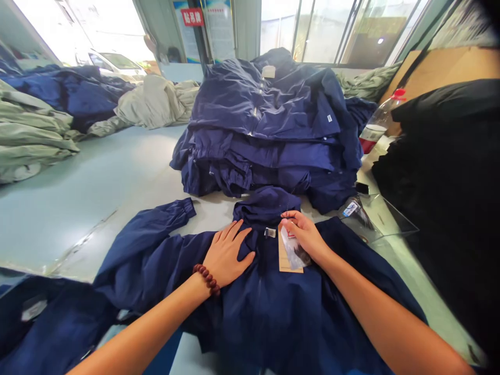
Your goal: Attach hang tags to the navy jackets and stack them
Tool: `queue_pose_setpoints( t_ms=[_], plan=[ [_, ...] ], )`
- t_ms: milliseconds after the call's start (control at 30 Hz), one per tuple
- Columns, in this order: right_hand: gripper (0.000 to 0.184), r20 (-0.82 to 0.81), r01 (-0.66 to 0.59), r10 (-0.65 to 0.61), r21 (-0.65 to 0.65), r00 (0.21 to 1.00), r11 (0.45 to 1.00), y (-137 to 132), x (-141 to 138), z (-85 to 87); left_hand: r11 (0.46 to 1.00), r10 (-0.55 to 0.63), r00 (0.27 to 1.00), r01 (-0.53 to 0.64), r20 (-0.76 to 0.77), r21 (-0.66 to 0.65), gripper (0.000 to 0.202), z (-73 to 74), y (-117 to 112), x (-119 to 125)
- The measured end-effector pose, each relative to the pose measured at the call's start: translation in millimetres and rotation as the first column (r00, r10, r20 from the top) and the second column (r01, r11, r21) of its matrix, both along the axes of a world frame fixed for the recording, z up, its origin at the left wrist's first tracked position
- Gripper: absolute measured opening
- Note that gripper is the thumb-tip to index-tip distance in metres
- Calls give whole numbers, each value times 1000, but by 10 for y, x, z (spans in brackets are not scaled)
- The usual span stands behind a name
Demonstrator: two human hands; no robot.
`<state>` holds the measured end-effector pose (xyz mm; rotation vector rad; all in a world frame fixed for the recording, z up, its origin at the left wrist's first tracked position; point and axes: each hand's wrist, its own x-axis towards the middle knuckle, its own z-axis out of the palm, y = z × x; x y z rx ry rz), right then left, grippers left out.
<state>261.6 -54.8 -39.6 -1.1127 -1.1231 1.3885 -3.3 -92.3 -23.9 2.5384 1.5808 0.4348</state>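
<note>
A dark blue hooded jacket (269, 312) lies spread on the table in front of me, its hood pointing away. My left hand (228, 252), below a beaded bracelet (207, 278), rests flat on the jacket beside the collar, fingers spread. Just right of the white neck label (270, 233), my right hand (302, 232) pinches a hang tag (285, 250) by its dark string. The tag is tan card, and a small clear plastic bag (291, 247) with something dark inside hangs against it. Both lie over the jacket's chest.
A tall stack of folded blue jackets (269, 109) stands behind. To its right are a plastic bottle (377, 122) with a red cap, a clear tray (385, 216) and a black heap (449, 198). Grey-green garments (31, 130) lie at left on the pale table (97, 182).
</note>
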Motion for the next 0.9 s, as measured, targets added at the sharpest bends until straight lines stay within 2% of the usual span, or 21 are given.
queue_pose_setpoints(
  t_ms=[67, 167, 300, 367, 467, 567, 633, 733, 800, 900],
  plan=[
    [58, 9, -13, 13, 4, 1000, 1000, 5, 13, -15, 999, 37, 998, -35, 47, -42, 64, 40, 5, 10],
    [65, 31, -6, 4, 46, 999, 999, 11, 29, -24, 998, 67, 974, -61, 217, -35, 65, 217, 45, 107],
    [62, 10, 14, -15, 85, 1000, 996, 17, 49, -5, 998, -62, 913, 56, 403, 25, 42, 482, 293, 423],
    [59, -16, 26, -25, 61, 1000, 998, 12, 48, 22, 996, -71, 873, 84, 482, -4, 34, 497, 498, 595],
    [53, -42, 66, -66, -2, 997, 998, -8, 37, 73, 995, -52, 817, 94, 574, -44, 23, 355, 773, 747],
    [42, -68, 76, -80, -59, 994, 995, -30, 31, 107, 988, -108, 828, 153, 550, -36, 19, 189, 881, 734],
    [36, -86, 81, -88, -91, 992, 993, -40, 35, 119, 979, -154, 847, 199, 509, -35, 19, 151, 869, 671],
    [31, -112, 109, -126, -144, 986, 984, -49, 53, 138, 977, -185, 886, 211, 425, -15, 16, 204, 816, 581],
    [28, -133, 120, -144, -171, 981, 978, -52, 73, 154, 978, -193, 932, 210, 306, -21, 13, 258, 785, 548],
    [25, -140, 110, -139, -200, 980, 974, -53, 115, 175, 977, -178, 975, 191, 130, -91, 23, 295, 741, 527]
  ],
)
